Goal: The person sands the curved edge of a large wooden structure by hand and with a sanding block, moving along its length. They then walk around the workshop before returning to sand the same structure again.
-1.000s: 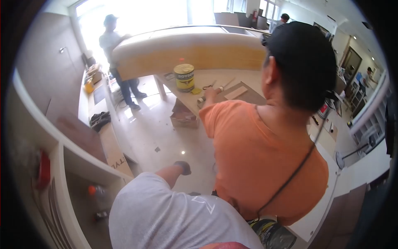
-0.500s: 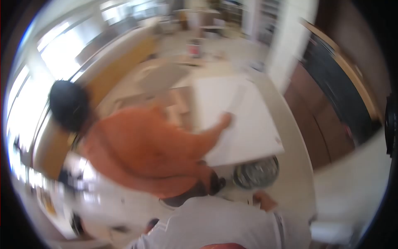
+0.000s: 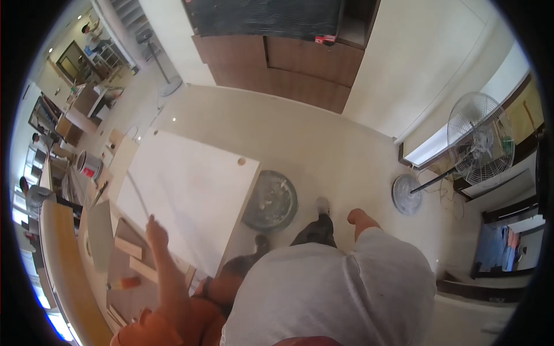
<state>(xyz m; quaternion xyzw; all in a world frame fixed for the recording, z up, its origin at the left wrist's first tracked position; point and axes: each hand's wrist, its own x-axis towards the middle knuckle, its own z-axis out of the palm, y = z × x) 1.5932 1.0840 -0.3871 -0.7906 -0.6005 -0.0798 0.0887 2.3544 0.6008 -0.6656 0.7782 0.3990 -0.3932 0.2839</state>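
R hand [image 3: 360,220] looks curled, can't tell if holding sth, fan [image 3: 482,140] nearby; L hand unseen.

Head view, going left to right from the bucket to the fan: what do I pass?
Bucket → white panel → grey round object → wearer's right hand → fan.

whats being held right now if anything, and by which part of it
The orange-sleeved co-worker's hand appears to grip a long, thin grey strip by its near end. The wearer's right hand shows nothing held; the left hand is out of view.
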